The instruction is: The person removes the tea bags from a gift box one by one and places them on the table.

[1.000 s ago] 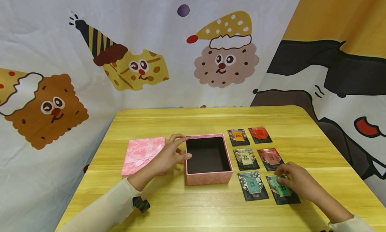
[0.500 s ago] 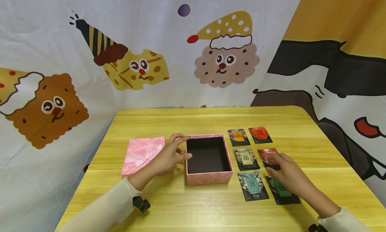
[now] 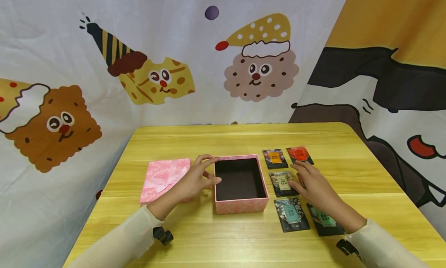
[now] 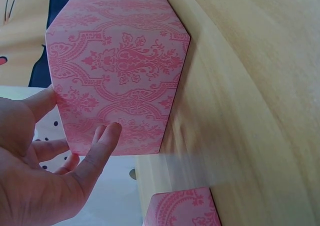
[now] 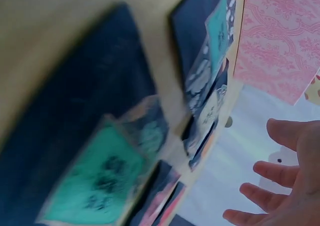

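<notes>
My left hand (image 3: 195,179) holds the left wall of the open pink box (image 3: 242,206). Thumb and one finger lie at its rim, and other fingers show along the outer wall of the box (image 4: 120,60) in the left wrist view. Flat black packets with coloured labels lie right of the box. My right hand (image 3: 315,186) hovers over them, partly covering the dark red packet (image 3: 300,179). Its fingertips are near the cream-labelled packet (image 3: 283,183). In the right wrist view the fingers (image 5: 272,173) are spread, with nothing between them.
The pink lid (image 3: 165,177) with a ribbon bow lies left of the box. Other packets are orange (image 3: 275,158), red (image 3: 300,155), teal (image 3: 292,214) and green (image 3: 325,219). Behind the wooden table (image 3: 209,140) hangs a cartoon-printed cloth (image 3: 167,28).
My right hand has left the green packet and moved away from me and leftward, past the dark red packet toward the cream-labelled one. The left hand and box have stayed put.
</notes>
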Demonstrator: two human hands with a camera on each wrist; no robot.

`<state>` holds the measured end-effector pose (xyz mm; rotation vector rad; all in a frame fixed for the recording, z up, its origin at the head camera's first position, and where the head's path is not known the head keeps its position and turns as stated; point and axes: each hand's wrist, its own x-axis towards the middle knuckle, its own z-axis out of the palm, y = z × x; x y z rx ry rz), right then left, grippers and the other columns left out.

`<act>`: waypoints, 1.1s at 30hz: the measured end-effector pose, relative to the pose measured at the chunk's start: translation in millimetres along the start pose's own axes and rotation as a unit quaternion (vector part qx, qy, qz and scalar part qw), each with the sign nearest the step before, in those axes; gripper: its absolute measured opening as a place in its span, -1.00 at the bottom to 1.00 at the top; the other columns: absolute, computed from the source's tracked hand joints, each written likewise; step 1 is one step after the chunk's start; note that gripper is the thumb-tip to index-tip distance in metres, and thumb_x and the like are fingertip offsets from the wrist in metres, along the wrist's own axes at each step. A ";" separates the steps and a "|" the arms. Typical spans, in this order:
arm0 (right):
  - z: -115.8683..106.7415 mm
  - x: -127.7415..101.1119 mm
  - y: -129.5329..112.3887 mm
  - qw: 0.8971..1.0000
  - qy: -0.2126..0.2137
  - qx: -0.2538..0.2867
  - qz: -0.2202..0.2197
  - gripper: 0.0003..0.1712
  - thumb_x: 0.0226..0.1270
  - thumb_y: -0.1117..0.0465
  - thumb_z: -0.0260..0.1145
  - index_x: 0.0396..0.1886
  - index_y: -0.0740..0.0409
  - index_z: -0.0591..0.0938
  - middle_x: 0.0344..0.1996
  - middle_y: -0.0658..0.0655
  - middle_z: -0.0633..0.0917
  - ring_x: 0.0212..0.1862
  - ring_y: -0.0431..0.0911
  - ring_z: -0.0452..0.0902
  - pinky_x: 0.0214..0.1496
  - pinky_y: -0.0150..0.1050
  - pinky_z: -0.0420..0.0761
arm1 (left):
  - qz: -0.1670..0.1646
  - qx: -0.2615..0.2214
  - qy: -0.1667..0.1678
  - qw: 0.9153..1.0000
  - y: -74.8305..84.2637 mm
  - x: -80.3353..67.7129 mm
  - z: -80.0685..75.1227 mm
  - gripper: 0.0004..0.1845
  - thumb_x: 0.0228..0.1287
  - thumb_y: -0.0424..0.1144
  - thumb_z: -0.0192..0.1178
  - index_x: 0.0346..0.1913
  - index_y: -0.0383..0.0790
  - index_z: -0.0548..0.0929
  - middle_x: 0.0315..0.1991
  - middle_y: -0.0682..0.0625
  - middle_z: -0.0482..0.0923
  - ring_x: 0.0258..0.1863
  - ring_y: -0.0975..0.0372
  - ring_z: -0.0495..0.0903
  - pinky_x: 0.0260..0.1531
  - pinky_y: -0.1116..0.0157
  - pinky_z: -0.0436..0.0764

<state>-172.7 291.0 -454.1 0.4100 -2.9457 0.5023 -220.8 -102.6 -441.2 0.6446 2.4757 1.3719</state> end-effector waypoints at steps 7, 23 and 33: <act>8.0 27.9 -8.5 1.000 -0.020 -0.013 -0.004 -0.22 0.51 -0.01 0.34 0.56 0.22 0.33 0.53 0.40 0.25 0.52 0.41 0.10 0.39 0.55 0.11 | 0.000 0.006 -0.001 1.000 -1.7 1.7 -2.1 -0.24 0.39 -0.19 0.39 0.56 -0.21 0.32 0.50 -0.11 0.13 -0.12 0.15 0.64 -0.33 0.36 0.67; 33.0 97.6 -18.2 0.997 -0.067 -0.008 0.038 -0.18 0.62 -0.25 0.07 0.69 -0.04 0.12 0.66 0.24 -0.01 0.62 0.41 -0.26 0.33 0.69 -0.11 | -0.004 -0.001 -0.008 1.000 -8.7 12.2 -9.9 -0.22 0.35 -0.17 0.42 0.56 -0.15 0.34 0.51 -0.14 0.11 -0.13 0.13 0.64 -0.32 0.33 0.67; 42.5 116.0 -23.6 0.996 -0.069 -0.039 0.041 -0.16 0.60 -0.35 -0.03 0.69 -0.11 0.11 0.67 0.19 -0.02 0.63 0.36 -0.26 0.40 0.63 -0.17 | -0.007 0.027 -0.003 1.000 -14.5 19.7 -17.7 -0.21 0.37 -0.05 0.41 0.57 -0.09 0.33 0.53 -0.18 0.12 -0.06 0.10 0.64 -0.21 0.28 0.68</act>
